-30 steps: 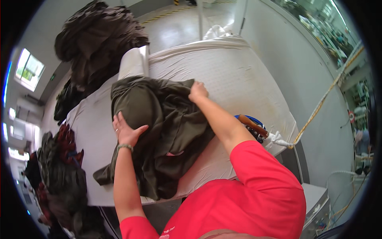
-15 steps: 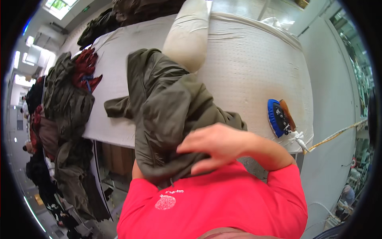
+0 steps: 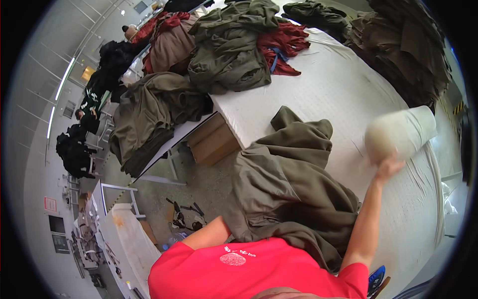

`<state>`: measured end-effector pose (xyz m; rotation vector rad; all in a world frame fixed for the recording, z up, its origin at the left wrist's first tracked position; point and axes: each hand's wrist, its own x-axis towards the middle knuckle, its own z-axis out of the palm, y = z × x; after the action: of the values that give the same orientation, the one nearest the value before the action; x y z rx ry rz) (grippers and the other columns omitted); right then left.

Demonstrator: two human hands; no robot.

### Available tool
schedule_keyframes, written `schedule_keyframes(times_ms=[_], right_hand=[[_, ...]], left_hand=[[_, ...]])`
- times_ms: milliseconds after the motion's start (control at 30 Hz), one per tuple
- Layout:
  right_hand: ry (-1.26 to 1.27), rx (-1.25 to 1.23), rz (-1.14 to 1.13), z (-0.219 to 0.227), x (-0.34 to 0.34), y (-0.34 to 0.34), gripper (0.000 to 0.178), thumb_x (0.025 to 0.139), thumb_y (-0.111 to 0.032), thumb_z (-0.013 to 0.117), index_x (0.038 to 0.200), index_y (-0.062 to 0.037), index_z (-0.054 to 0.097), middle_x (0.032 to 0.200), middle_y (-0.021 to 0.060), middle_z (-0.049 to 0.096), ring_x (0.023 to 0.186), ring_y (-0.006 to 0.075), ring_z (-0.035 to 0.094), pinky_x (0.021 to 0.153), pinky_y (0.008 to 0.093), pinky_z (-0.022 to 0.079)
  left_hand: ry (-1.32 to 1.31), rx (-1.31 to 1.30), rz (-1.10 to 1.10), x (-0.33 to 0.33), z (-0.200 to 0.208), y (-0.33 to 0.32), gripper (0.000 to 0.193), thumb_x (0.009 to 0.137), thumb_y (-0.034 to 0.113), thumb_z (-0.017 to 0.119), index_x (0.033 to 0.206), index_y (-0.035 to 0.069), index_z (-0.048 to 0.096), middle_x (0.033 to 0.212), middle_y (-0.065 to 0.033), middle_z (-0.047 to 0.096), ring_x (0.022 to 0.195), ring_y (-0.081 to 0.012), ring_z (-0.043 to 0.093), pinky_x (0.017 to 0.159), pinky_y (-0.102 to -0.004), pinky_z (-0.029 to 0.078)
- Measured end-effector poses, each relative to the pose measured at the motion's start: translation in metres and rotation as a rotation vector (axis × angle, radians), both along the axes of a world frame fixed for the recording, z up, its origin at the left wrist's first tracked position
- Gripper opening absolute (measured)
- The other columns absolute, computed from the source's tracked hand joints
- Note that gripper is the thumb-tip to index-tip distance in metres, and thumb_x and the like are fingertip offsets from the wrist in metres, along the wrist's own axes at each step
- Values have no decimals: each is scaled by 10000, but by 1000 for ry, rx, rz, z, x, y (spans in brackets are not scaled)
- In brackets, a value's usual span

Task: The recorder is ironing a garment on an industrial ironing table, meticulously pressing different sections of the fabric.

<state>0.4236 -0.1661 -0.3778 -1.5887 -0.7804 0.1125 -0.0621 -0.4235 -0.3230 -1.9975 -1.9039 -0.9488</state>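
A dark olive garment point(image 3: 298, 184) with a smoother grey-green panel lies bunched over the table's near edge and against my red shirt. My left forearm point(image 3: 211, 233) goes in under its near left side, so the left hand and its fingers are hidden by the cloth. Off to the right, my right hand point(image 3: 390, 167) is at the near rounded end of a cream padded ironing form point(image 3: 406, 132), with fingers curled against it. That end is smeared by motion. No cloth covers the form.
The white-covered table point(image 3: 323, 74) bears a red garment point(image 3: 286, 45) and olive garment piles point(image 3: 229, 55) at its far left. Brown folded cloth point(image 3: 398, 45) is stacked behind. A blue-edged iron point(image 3: 377, 280) sits near my right elbow. Below the table's left side stands a cardboard box point(image 3: 214, 139).
My view has swung left. The olive garment is off the padded form and nearer my body. My right hand has gone from the cloth out to the form, and the left stays under the garment.
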Motion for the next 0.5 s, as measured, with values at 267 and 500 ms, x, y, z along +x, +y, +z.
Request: schedule_keyframes(times_ms=[267, 500], right_hand=[[-384, -950, 906, 41, -42, 24, 855, 922, -485, 705, 1548, -3, 376, 1484, 270, 513, 1382, 392, 498, 1138, 460, 398], [-31, -1082, 650, 54, -75, -254, 728, 916, -294, 710, 1505, 30, 428, 1499, 269, 495, 1426, 364, 457, 1165, 420, 380]], left_hand=[[-24, -60, -24, -35, 4, 150, 746, 858, 397, 776, 1425, 23, 469, 1425, -197, 553, 1291, -329, 537, 1103, -448, 420], [-48, -88, -151, -37, -35, 87, 698, 865, 377, 775, 1400, 22, 502, 1408, -186, 569, 1267, -318, 557, 1092, -444, 431]])
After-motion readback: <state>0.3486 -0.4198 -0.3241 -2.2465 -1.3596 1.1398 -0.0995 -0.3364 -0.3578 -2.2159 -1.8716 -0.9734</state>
